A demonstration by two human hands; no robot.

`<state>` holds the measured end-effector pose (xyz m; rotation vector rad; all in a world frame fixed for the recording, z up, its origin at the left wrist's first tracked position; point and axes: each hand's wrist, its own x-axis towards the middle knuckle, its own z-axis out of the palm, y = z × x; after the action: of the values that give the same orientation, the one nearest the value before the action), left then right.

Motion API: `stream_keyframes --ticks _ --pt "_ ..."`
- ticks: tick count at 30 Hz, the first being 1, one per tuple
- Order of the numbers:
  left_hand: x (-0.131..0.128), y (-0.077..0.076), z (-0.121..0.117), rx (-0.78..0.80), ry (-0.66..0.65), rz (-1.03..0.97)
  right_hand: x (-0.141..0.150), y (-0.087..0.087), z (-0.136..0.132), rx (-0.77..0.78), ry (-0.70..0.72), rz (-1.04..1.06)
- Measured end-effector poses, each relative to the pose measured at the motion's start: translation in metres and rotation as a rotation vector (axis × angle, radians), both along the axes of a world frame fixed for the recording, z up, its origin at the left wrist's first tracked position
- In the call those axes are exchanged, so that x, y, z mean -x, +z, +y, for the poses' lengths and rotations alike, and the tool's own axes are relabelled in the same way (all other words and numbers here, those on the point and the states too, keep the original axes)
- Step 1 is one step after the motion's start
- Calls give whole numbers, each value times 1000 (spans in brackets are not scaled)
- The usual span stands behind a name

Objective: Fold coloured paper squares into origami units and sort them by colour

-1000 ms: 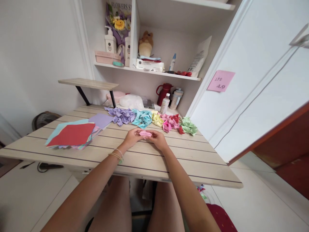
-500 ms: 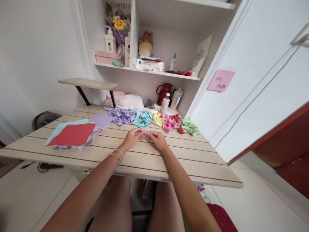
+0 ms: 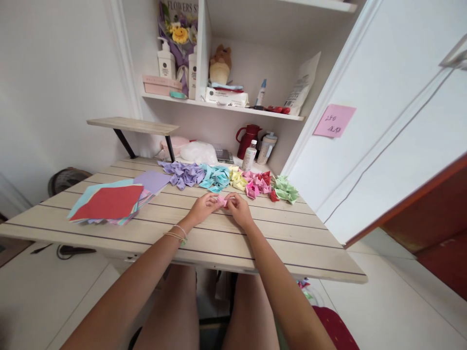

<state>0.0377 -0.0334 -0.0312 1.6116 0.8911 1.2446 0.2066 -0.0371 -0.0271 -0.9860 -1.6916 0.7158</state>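
Note:
A small piece of folded pink paper (image 3: 221,201) is held between my two hands above the middle of the table. My left hand (image 3: 203,208) pinches it from the left, fingers closed. My right hand (image 3: 238,208) grips its right side between thumb and fingertips. The fingers partly cover the paper, so its full shape is hidden. Just beyond my hands lie heaps of folded paper pieces: purple (image 3: 184,174), light blue (image 3: 215,178), yellow (image 3: 238,179), pink and red (image 3: 257,183), and green (image 3: 286,189).
Left on the wooden table (image 3: 153,238) lies a stack of coloured paper sheets, a red sheet (image 3: 109,203) uppermost. Behind the heaps stand a clear bottle (image 3: 249,155), a dark red jug (image 3: 248,140) and a tumbler (image 3: 267,148). A small raised shelf (image 3: 133,126) stands back left.
The pink paper has turned and now shows a wider, opened-out face between my hands. My right hand's fingers have shifted slightly upward and right. The heaps and stack stay put.

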Motion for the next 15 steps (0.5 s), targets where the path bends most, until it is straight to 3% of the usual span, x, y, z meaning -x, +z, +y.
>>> stream_keyframes --ticks 5,15 --pt "3 2 1 14 -11 -58 2 1 -2 -8 74 -5" --pt "7 15 -10 -303 111 305 -1 7 -4 -164 -67 -220"
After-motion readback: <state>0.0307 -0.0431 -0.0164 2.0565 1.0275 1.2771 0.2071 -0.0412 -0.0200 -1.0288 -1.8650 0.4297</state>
